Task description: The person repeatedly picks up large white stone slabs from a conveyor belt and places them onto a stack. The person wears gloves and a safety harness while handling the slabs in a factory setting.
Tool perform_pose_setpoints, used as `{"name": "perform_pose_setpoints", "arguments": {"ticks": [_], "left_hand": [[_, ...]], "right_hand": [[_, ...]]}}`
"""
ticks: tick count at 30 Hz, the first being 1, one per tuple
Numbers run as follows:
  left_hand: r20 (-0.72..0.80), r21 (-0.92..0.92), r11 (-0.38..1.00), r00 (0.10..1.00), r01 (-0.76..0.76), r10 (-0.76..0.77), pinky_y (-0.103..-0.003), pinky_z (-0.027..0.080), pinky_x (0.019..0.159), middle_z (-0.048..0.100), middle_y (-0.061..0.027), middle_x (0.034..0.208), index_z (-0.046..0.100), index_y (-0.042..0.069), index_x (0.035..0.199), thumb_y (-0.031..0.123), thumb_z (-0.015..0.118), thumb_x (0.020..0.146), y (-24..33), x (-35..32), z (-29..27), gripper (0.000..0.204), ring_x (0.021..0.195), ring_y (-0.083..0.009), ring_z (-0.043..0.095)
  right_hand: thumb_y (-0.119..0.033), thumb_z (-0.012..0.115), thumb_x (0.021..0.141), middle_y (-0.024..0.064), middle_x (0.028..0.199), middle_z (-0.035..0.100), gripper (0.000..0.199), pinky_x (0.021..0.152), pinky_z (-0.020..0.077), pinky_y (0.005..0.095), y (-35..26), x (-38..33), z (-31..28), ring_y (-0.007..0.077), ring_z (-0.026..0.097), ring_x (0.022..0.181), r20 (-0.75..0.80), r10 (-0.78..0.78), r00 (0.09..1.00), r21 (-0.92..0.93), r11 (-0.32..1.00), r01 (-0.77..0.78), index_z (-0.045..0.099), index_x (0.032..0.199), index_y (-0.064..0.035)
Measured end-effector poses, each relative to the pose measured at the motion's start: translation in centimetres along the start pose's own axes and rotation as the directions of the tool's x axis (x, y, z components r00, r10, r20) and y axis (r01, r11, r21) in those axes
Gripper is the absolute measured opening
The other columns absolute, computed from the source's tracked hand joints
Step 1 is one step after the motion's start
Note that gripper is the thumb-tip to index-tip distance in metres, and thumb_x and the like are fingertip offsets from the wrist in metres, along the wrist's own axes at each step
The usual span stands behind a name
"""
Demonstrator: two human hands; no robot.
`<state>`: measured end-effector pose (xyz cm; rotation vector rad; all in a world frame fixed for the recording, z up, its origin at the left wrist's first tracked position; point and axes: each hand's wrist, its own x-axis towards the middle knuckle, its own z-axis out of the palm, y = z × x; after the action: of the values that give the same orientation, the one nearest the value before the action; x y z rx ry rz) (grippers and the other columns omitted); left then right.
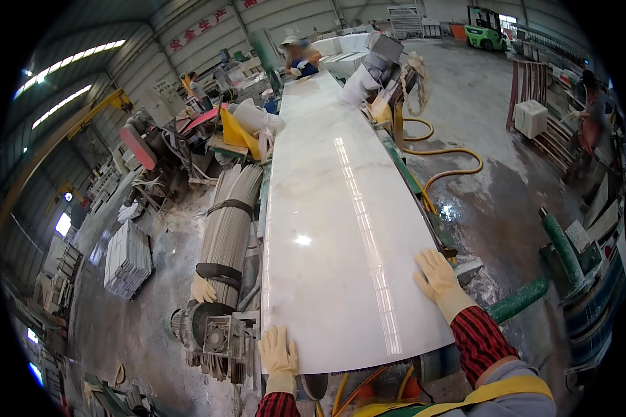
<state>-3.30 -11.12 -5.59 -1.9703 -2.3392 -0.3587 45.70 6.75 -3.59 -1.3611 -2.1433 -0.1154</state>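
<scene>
A long polished white stone slab stretches away from me, with bright light reflections along its surface. My left hand, in a cream rubber glove, rests flat at the slab's near left corner with its fingers stretched out. On the right edge, a little farther up, my right hand lies with its gloved fingers extended over the top. Neither hand is wrapped round anything. The slab's underside is hidden, though orange and yellow parts show below its near edge.
An electric motor and a strapped bundle of pale strips stand left of the slab; a loose glove lies there. Another person is at the far end, near a grey machine. Right are a yellow hose and green cylinder.
</scene>
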Motion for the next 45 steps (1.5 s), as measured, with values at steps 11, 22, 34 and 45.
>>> {"name": "perform_pose_setpoints", "arguments": {"ticks": [11,22,34,45], "left_hand": [[-0.184,0.025,0.998,0.981,-0.054,0.057,-0.064,0.031,0.121,0.058,-0.0180,0.154,0.061,0.015,0.148,0.039,0.066,0.097,-0.3,-0.5,0.8,0.057,0.143,-0.0408,0.049],[-0.097,-0.223,0.950,0.975,-0.219,0.202,-0.060,0.031,0.124,0.056,-0.0233,0.158,0.059,0.012,0.153,0.032,0.068,0.099,-4.0,-4.4,-1.8,0.058,0.147,-0.0447,0.049],[-0.149,-0.385,0.820,0.905,-0.423,0.398,-0.058,0.039,0.119,0.058,-0.0291,0.149,0.061,0.003,0.146,0.018,0.072,0.096,-7.1,-2.8,-2.3,0.053,0.137,-0.0522,0.052],[-0.190,-0.437,0.762,0.877,-0.478,0.442,-0.059,0.035,0.124,0.055,-0.0299,0.155,0.062,0.006,0.147,0.020,0.071,0.097,-8.8,-0.1,0.3,0.052,0.144,-0.0533,0.047]], "right_hand": [[-0.029,0.070,0.091,0.0224,0.145,0.060,0.058,0.119,0.0387,0.0541,-7.0,-11.9,-5.8,0.0441,0.052,0.137,0.072,0.116,0.991,-0.029,0.993,-0.114,0.060,0.142,-0.0030],[-0.024,0.070,0.092,0.0278,0.146,0.059,0.057,0.120,0.0392,0.0568,-11.6,-20.9,-9.8,0.0492,0.053,0.136,0.072,0.222,0.972,-0.018,0.975,-0.221,0.059,0.143,0.0004],[-0.031,0.065,0.109,0.0248,0.133,0.071,0.047,0.104,0.0574,0.0429,-21.4,-22.6,-6.9,0.0374,0.070,0.122,0.742,0.536,0.403,0.541,-0.125,-0.831,0.063,0.138,0.0068],[-0.023,0.055,0.115,0.0234,0.149,0.060,0.043,0.120,0.0513,0.0536,-25.4,-15.2,3.3,0.0382,0.058,0.142,0.789,0.541,0.291,0.614,-0.706,-0.353,0.048,0.150,0.0022]]}}
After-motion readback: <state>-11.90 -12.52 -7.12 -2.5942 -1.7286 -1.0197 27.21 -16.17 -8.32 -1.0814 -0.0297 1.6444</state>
